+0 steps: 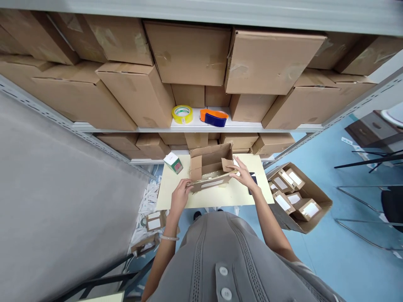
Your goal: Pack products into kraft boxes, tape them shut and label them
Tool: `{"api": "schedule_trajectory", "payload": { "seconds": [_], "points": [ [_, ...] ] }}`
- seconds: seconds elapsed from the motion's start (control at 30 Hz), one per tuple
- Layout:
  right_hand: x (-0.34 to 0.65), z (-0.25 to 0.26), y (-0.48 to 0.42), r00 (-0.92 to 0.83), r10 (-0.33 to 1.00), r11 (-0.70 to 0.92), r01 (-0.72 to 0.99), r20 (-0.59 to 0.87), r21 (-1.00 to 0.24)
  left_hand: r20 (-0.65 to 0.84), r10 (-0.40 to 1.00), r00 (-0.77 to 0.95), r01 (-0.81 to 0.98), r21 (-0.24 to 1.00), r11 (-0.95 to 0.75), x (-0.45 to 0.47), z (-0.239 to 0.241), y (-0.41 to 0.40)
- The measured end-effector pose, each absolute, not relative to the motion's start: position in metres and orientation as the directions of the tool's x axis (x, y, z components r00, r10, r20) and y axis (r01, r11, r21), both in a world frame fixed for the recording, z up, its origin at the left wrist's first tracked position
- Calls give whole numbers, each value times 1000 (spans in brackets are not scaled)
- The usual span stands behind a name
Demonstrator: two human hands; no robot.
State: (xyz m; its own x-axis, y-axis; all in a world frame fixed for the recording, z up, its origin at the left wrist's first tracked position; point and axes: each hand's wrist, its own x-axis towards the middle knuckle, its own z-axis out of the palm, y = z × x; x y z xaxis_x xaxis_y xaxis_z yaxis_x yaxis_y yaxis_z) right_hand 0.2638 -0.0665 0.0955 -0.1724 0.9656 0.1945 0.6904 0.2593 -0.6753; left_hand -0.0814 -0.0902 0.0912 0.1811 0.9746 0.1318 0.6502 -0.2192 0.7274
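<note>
and here's the person at the table, with an open box right in the middle, standing at its far side, mouth up, flaps out! the left hand is pinched on the left end of the near flap, the one with the white label. over on the other end, the right hand has its fingers and thumb closed around the box's near right corner. both hands on it, well apart from each other, and a pale bracelet on the left wrist!

just left of the box, a small green and white carton stands on the table. to the right, a dark flat thing lies partly hidden by the right forearm. up on the shelf, a roll of yellow tape sits near an orange and blue band, with brown boxes stacked all around. down on the floor at the right, a big carton holds smaller labelled boxes.
</note>
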Motion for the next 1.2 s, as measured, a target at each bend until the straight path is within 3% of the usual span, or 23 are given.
{"api": "schedule_trajectory", "payload": {
  "seconds": [0.17, 0.43, 0.63, 0.9, 1.2],
  "points": [
    [267, 87, -51, -280, 949, 290, 598, 144, -747, 101, 974, 201, 700, 681, -215, -83, 97, -83],
    [264, 73, -43, -163, 972, 234, 591, 170, -772, 63, 962, 267, 754, 608, -249, -87, 93, -58],
    [258, 72, -42, -165, 969, 246, 602, 183, -760, 86, 980, 182, 711, 676, -192, -86, 82, -52],
    [256, 62, -34, -18, 995, 84, 705, 101, -704, 7, 1000, 6, 588, 809, -9, -77, 71, -48],
    [257, 43, -36, 106, 990, -5, 693, 95, -721, -54, 996, -78, 633, 769, 91, -61, 77, -42]
  ]
}}
